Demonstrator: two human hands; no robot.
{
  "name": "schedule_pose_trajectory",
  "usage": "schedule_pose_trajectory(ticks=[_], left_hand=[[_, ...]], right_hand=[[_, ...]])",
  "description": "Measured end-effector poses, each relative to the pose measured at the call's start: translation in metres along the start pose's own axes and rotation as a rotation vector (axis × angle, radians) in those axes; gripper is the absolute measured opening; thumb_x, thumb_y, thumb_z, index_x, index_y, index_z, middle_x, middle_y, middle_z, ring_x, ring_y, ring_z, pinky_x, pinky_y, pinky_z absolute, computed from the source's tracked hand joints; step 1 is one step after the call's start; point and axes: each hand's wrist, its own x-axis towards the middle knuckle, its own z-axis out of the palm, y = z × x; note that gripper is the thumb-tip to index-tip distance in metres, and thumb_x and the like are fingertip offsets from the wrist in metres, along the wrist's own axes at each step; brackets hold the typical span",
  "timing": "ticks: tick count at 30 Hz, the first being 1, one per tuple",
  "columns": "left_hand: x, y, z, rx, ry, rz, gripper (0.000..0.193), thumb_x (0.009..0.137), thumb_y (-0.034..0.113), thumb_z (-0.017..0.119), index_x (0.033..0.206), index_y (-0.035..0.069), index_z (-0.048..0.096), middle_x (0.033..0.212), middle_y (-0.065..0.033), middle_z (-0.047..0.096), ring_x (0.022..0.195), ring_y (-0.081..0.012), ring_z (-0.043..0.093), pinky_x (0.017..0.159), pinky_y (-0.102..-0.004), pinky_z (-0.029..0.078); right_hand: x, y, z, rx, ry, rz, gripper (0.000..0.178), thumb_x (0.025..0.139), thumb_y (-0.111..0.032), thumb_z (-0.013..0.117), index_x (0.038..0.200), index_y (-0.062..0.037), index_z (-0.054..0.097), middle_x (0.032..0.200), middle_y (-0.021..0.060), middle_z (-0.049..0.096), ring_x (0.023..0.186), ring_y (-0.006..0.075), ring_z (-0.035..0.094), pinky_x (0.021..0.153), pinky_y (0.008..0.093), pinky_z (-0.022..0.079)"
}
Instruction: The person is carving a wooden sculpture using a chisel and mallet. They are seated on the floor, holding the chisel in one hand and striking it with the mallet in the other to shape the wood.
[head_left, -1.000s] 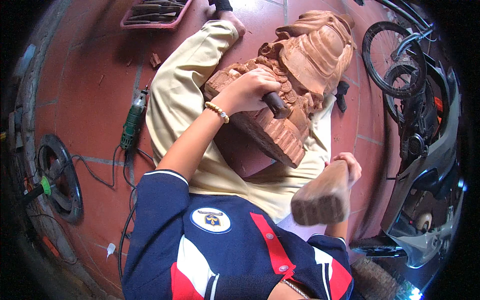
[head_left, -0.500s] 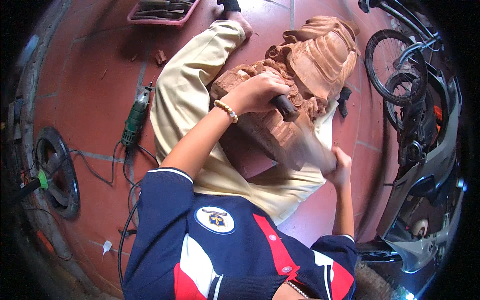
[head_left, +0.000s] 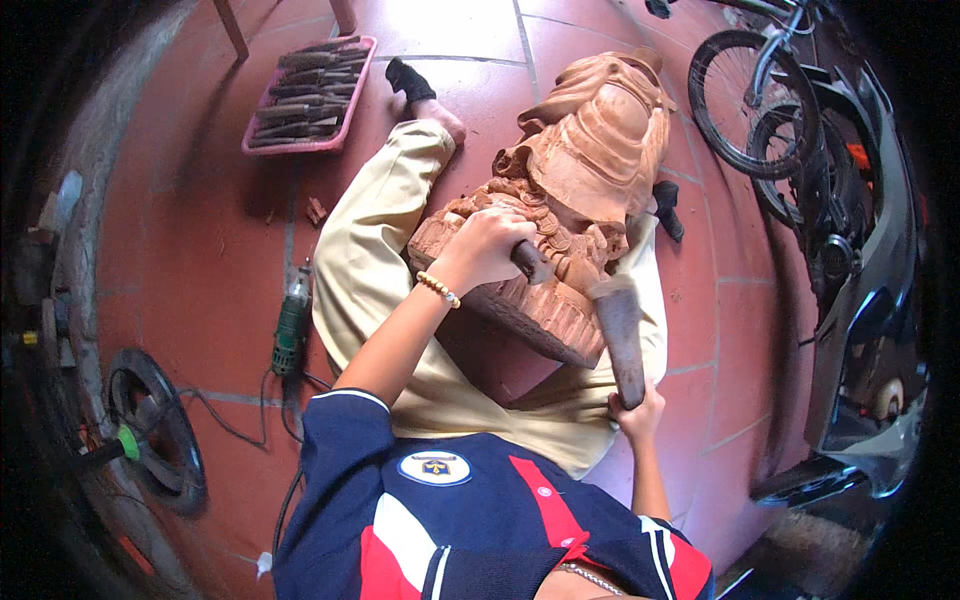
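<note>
A reddish-brown wooden statue (head_left: 600, 150) lies on its back across my lap, its carved base toward me. My left hand (head_left: 487, 247) rests over the carved part near the base, wrapped round a chisel (head_left: 532, 263). Only the dark butt of its handle sticks out toward the right; the blade is hidden by the hand and the carving. In my right hand (head_left: 640, 410), lower right, is a wooden mallet (head_left: 620, 335), gripped by its narrow dark end. The mallet's broad, pale-ended head points up beside the statue's base, a short way from the chisel butt.
A pink tray (head_left: 364, 95) of several chisels stands far left on the red tile floor (head_left: 190, 270). Nearer are a green corded rotary tool (head_left: 292, 325), a wood chip (head_left: 316, 211) and a dark wheel (head_left: 190, 465). A bicycle (head_left: 755, 100) and a grey motorbike (head_left: 865, 300) line the right.
The mallet, blurred before, now shows sharply, and my right hand sits lower and further left. The view has tilted, bringing the whole tray into sight. My left hand keeps its grip.
</note>
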Motion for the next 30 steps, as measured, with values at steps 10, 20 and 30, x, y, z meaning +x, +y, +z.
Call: schedule_pose_trajectory(ticks=[10, 20, 30], left_hand=[[0.006, 0.010, -0.002, -0.105, 0.234, -0.058, 0.017, 0.053, 0.007, 0.065, 0.064, 0.006, 0.052, 0.062, -0.0086, 0.054, 0.061, -0.0263, 0.055, 0.057, -0.0319, 0.044], [0.004, 0.015, 0.000, 0.075, 0.138, 0.058, 0.011, 0.066, 0.001, 0.059, 0.061, 0.001, 0.049, 0.058, -0.0108, 0.050, 0.052, -0.0232, 0.050, 0.052, -0.0282, 0.041], [0.006, 0.017, -0.001, 0.154, 0.055, 0.187, 0.009, 0.065, 0.001, 0.058, 0.062, 0.004, 0.050, 0.061, -0.0115, 0.052, 0.056, -0.0254, 0.051, 0.054, -0.0321, 0.042]], right_hand=[[-0.006, 0.000, 0.007, 0.046, 0.042, 0.062, 0.037, 0.057, -0.025, 0.067, 0.084, -0.0041, 0.052, 0.069, 0.0183, 0.056, 0.064, 0.0364, 0.056, 0.056, 0.0407, 0.045], [-0.005, 0.004, 0.011, 0.063, 0.109, 0.093, 0.036, 0.052, -0.013, 0.064, 0.084, -0.0045, 0.052, 0.073, 0.0165, 0.057, 0.067, 0.0340, 0.056, 0.059, 0.0393, 0.045], [-0.010, 0.005, 0.012, -0.004, 0.125, 0.104, 0.034, 0.051, -0.014, 0.065, 0.080, -0.0052, 0.050, 0.071, 0.0145, 0.054, 0.067, 0.0327, 0.054, 0.058, 0.0385, 0.043]])
